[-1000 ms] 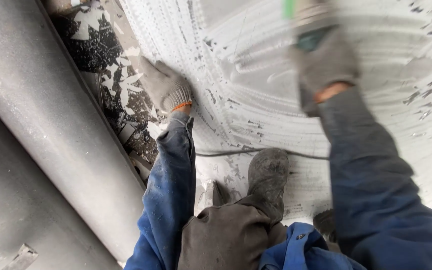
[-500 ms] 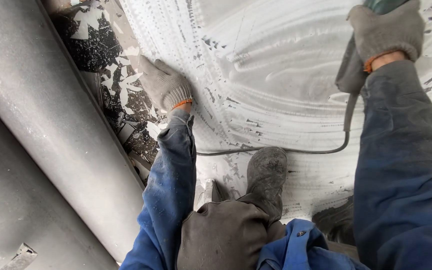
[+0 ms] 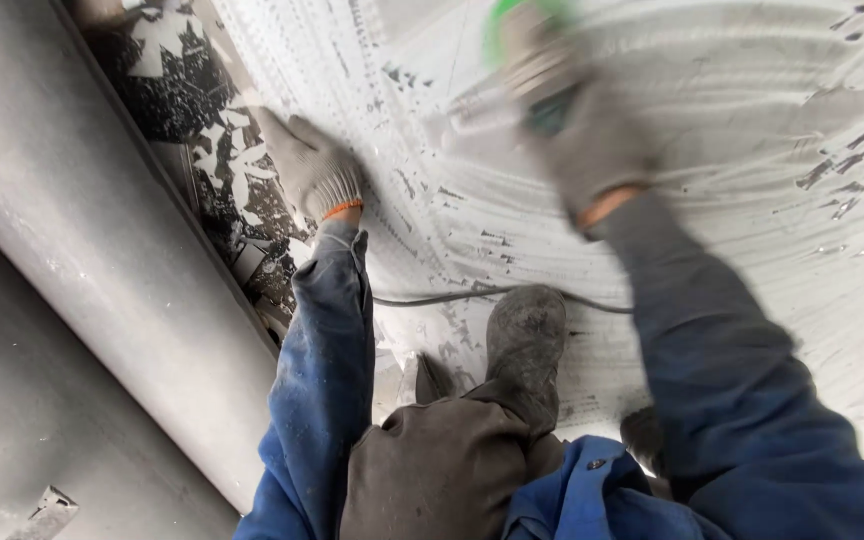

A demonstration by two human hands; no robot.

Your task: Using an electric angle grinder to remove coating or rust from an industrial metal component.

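**Risk: cable and boot sit right behind the tool grip**

- Right hand [image 3: 592,150] is wrapped tight around a green-topped power tool [image 3: 527,50], pressed onto the pale scuffed surface [image 3: 752,130]. Heavy motion blur, so I can't tell the head type or exact contact point.
- Left hand [image 3: 312,170] lies flat and spread on the same surface, off to the side of the tool grip, holding nothing. It is close to the edge where dark flaked coating [image 3: 167,100] is left.
- Dark cable [image 3: 452,296] runs across the surface just below the right wrist, touching the boot [image 3: 527,340].

What could go wrong, in my judgement:
- A pass pulled back toward the body could catch the cable or boot.
- One-handed grip: a kick could throw the tool toward the braced left hand.
- Loose flakes could cost that hand its footing.
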